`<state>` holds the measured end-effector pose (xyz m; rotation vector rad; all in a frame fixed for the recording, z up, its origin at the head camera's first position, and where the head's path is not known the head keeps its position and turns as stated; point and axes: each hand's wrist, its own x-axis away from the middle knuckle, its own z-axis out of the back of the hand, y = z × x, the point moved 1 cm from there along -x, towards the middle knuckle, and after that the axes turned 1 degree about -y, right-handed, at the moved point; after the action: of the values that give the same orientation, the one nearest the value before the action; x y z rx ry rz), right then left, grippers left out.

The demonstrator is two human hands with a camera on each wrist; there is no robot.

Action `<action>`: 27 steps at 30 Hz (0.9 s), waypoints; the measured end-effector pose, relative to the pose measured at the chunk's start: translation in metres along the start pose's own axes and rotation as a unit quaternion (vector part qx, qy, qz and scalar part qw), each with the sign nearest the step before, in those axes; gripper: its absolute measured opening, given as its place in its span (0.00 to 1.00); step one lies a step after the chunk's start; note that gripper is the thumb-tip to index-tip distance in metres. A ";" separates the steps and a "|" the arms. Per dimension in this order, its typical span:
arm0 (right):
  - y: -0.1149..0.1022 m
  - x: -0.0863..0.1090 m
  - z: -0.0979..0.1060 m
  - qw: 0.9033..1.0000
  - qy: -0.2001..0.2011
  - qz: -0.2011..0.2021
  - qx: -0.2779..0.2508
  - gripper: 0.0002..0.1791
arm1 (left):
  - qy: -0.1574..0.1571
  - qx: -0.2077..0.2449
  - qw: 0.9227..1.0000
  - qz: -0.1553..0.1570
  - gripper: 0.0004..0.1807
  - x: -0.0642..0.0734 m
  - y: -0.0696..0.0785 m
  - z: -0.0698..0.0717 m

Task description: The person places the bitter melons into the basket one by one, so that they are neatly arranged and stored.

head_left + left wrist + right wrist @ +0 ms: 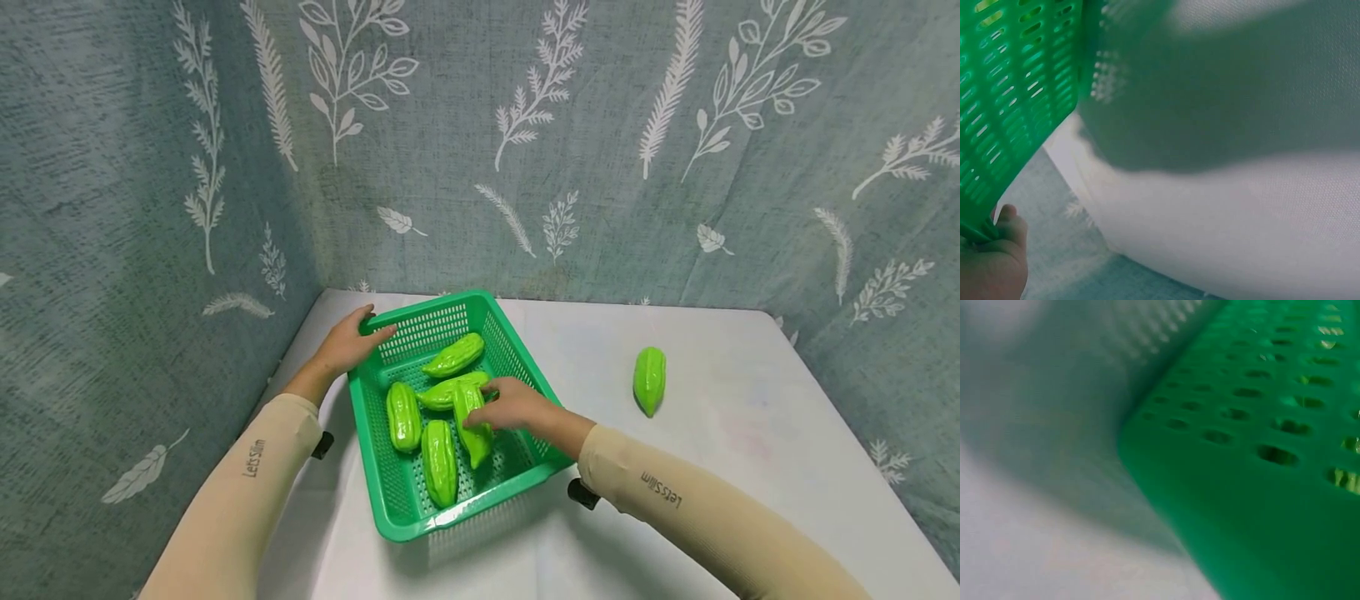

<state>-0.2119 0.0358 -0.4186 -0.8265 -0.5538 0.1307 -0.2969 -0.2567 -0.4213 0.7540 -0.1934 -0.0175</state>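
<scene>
A green plastic basket (461, 518) with slotted walls holds several bright green bitter gourds, one of them a bitter gourd (440, 467) near its front. At the basket's far left corner, my left hand (347, 343) grips the rim, thumb laid over the inside. The left wrist view catches part of that hand (1007, 256) at the rim. My right hand (521, 406) reaches over the right wall and holds a bitter gourd (474, 433) between thumb and fingers, overlapping another gourd (450, 392) behind it. The right wrist view shows only the basket's outer wall (1260, 506), hand hidden.
Right of the basket, a single bitter gourd (649, 381) lies on the white table (720, 467). Patterned grey-green cloth (450, 150) hangs behind the table and along both sides.
</scene>
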 end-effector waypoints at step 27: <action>-0.033 0.012 0.050 0.980 0.005 0.040 -0.196 0.42 | 0.003 -0.004 1.000 0.002 0.53 0.000 0.001 0.000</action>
<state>-0.2312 0.0503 -0.3626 -1.2340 -0.5449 0.0909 -0.2967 -0.2558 -0.4209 0.7450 -0.1887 -0.0113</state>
